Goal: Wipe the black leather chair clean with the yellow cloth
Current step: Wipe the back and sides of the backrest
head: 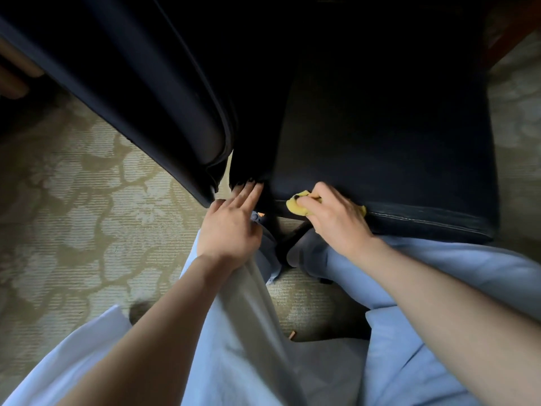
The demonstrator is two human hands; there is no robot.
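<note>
Far left edge: pale wooden furniture piece, only partly in view, standing on the floor.
Floor: beige carpet with a darker leaf-like pattern, running under everything in view.
Chair: black leather chair, filling the upper middle and right; most of it lies in deep shadow.
Chair arm: padded black side arm, slanting from upper left down to the centre, its piped end just left of the left hand.
Left hand: left hand, flat and relaxed, holding nothing; its straight fingers point up and touch the lower edge of the dark panel between the side arm and the seat.
Cloth: small bunched yellow cloth, pressed against the front left corner of the seat, at the stitched front edge.
Right hand: right hand, curled over the cloth and gripping it, so that yellow shows at both sides of the hand.
Chair leg: dark slanted chair leg, below the cloth, between the two hands.
Clothing: pale blue trousers over bent legs in front of the seat; white loose garment hanging below the left wrist.
</note>
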